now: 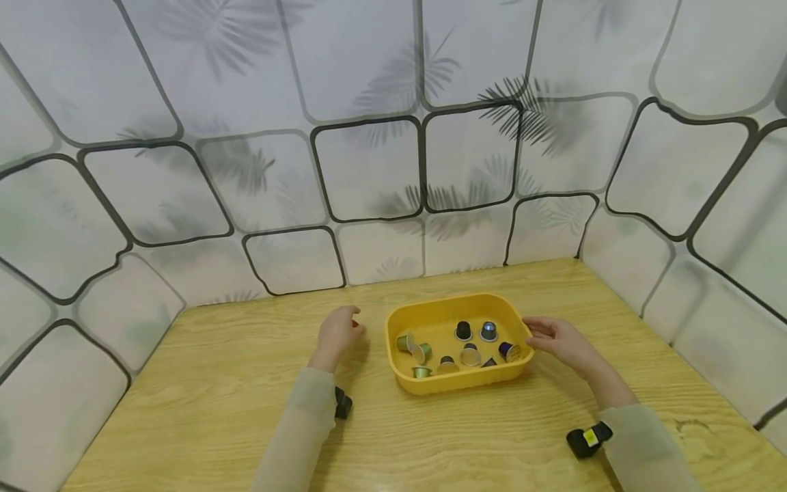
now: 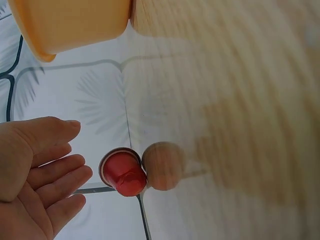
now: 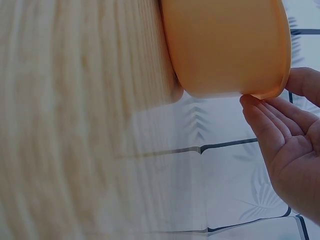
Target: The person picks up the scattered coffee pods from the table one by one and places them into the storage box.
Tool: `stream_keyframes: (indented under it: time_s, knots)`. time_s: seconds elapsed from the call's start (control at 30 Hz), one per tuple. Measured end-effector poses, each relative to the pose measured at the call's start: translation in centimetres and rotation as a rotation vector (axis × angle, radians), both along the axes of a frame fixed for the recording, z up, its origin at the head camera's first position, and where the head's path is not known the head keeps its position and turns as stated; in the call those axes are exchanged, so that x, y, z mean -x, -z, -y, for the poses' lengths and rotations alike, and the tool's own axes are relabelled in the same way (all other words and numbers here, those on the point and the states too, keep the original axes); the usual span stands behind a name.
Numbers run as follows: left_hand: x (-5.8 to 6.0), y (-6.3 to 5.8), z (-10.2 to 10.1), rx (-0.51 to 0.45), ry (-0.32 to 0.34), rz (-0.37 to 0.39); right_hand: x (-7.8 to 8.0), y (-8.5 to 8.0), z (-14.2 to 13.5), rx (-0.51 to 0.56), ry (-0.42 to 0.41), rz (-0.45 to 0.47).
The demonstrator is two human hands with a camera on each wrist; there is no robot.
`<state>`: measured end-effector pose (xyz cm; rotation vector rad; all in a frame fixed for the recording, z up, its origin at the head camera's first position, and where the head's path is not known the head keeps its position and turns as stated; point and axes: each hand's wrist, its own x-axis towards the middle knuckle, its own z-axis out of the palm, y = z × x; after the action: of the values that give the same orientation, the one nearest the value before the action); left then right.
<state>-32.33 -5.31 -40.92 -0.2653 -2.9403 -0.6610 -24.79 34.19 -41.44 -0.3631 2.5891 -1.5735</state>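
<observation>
My left hand (image 1: 337, 335) is over the table left of a yellow tray (image 1: 424, 389), fingers loosely spread and holding nothing. Just beyond those fingertips, in the left wrist view, a red coffee capsule (image 2: 122, 172) is right at the tabletop, with its reflection beside it. In the head view, the hand mostly hides this capsule. At the tray's right end my right hand (image 1: 556, 342) pinches the rim between thumb and fingers, also seen in the right wrist view. Inside the tray lie several coffee capsules, among them a black one (image 1: 463, 331), a blue one (image 1: 488, 331) and a purple one (image 1: 507, 351).
The pale wood table (image 1: 233, 403) carries the tray near its middle. Patterned white walls (image 1: 369, 171) stand behind it and along its right side. A small black wrist device (image 1: 587, 439) sits at the right cuff, another (image 1: 343, 403) at the left.
</observation>
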Motion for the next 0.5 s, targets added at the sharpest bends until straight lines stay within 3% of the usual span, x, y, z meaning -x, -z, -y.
stream_keyframes:
  time_s: [0.5]
  knots:
    - [0.95,0.15,0.53,0.028,-0.027,-0.001,-0.02,0.08,-0.04,-0.002,0.001,0.003]
